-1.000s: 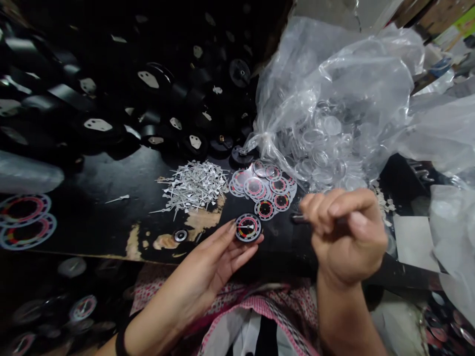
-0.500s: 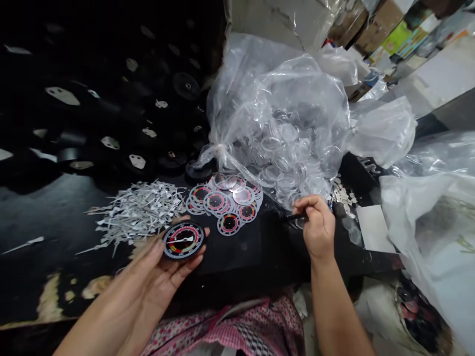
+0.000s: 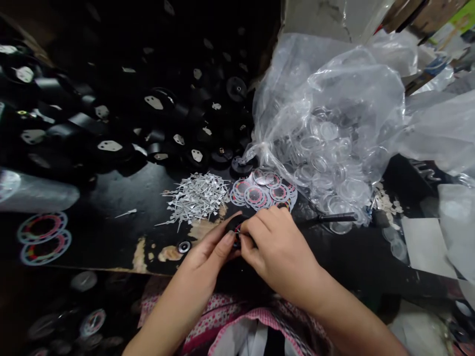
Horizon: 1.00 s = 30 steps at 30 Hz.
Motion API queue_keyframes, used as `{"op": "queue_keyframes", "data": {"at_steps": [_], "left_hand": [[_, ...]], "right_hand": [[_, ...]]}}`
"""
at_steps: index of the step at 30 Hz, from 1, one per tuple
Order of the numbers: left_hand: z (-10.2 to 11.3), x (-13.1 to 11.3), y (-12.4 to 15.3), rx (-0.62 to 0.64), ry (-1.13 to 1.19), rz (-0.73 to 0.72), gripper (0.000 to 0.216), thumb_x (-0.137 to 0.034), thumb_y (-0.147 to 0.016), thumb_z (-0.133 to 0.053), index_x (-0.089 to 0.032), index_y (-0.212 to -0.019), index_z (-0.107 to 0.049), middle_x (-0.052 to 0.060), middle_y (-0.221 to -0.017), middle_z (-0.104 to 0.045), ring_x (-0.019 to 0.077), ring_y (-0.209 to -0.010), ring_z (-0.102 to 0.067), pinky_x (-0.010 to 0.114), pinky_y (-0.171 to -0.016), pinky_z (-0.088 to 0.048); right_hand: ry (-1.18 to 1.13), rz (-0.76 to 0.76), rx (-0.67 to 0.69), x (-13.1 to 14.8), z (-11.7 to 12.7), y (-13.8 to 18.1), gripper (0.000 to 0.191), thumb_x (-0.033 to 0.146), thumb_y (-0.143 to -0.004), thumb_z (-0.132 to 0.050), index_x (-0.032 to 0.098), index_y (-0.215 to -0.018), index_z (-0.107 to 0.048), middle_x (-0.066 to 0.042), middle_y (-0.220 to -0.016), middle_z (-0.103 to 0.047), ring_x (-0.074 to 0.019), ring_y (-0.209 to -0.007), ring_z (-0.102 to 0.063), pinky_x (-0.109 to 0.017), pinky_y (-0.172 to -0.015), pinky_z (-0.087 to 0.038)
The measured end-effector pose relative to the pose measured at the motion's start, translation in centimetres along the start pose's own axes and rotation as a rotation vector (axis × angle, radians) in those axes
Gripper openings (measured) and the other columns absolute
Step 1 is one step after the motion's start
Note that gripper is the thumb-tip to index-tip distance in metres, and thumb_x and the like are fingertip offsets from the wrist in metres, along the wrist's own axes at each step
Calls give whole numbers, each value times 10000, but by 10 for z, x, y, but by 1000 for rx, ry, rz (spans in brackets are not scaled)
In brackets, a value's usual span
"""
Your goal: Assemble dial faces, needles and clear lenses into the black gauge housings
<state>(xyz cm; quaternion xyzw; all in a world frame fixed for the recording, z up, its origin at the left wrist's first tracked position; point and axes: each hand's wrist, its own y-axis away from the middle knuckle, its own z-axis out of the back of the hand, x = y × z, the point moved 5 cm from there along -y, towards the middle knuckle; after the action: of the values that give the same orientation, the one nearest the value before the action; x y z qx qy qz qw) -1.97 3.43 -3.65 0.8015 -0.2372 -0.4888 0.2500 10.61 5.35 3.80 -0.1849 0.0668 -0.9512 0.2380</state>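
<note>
A round black dial gauge (image 3: 233, 225) with a red-marked face is gripped in my left hand (image 3: 208, 257), thumb at its rim. My right hand (image 3: 274, 242) reaches over the gauge, thumb and fingers pinched at its face. What sits in that pinch is covered by the fingers. Just beyond my hands is a pile of pale metal pointers (image 3: 200, 198). Right of it, printed dial faces (image 3: 256, 195) overlap in a heap. A black pen-like tool (image 3: 337, 217) lies on the table to the right of my right hand.
A clear plastic bag (image 3: 326, 94) spills transparent round covers (image 3: 322, 163) at the back right. Black gauge housings (image 3: 111, 146) crowd the back left. Two dial faces (image 3: 44, 247) lie at the left edge. A small black ring (image 3: 184, 246) sits near the front edge.
My right hand has let go of the black tool and moved left onto the gauge. The gauge, face up in my left hand before, is now partly covered. The view has swung left.
</note>
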Motion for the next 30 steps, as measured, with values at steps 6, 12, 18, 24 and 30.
{"op": "queue_keyframes", "data": {"at_steps": [6, 12, 18, 24, 30], "left_hand": [[0, 5, 1, -126, 119, 96, 149, -383, -735, -842, -307, -861, -818, 14, -1122, -803, 331, -1213, -669, 341, -888, -626], [5, -5, -2, -79, 0, -11, 308, -384, -767, -830, -327, -1067, -794, -17, -1324, -723, 284, -1316, -597, 260, -943, -591], [-5, -8, -1, -26, 95, 17, 266, -338, -660, -907, -279, -893, -792, -7, -983, -822, 290, -1016, -752, 256, -753, -645], [-2, -7, -4, 24, 105, 15, 217, -315, -708, -882, -284, -897, -780, -24, -1036, -809, 254, -932, -767, 282, -743, -650], [-5, -6, -3, 23, 124, 48, 292, -332, -670, -904, -228, -909, -771, 43, -1003, -792, 273, -936, -753, 350, -743, -665]], "right_hand": [[-78, -153, -32, 4, 0, -5, 156, 202, -949, -521, 170, -837, -626, -42, -814, -684, -187, -781, -592, -341, -754, -433], [-439, -307, -45, -40, 13, -24, 126, 222, -945, -619, 200, -829, -663, 6, -797, -694, -139, -761, -636, -268, -736, -470], [46, -712, -336, -135, 28, -48, 356, 144, -889, -607, 80, -1238, -618, -234, -1234, -603, -323, -1095, -609, -471, -956, -446], [69, -687, -307, -144, 23, -58, 315, 257, -935, -555, 110, -1197, -650, -210, -1187, -630, -270, -941, -643, -446, -898, -477], [65, -625, -280, -141, 24, -55, 276, 190, -911, -537, 135, -1127, -698, -162, -1091, -670, -240, -876, -646, -417, -878, -486]]}}
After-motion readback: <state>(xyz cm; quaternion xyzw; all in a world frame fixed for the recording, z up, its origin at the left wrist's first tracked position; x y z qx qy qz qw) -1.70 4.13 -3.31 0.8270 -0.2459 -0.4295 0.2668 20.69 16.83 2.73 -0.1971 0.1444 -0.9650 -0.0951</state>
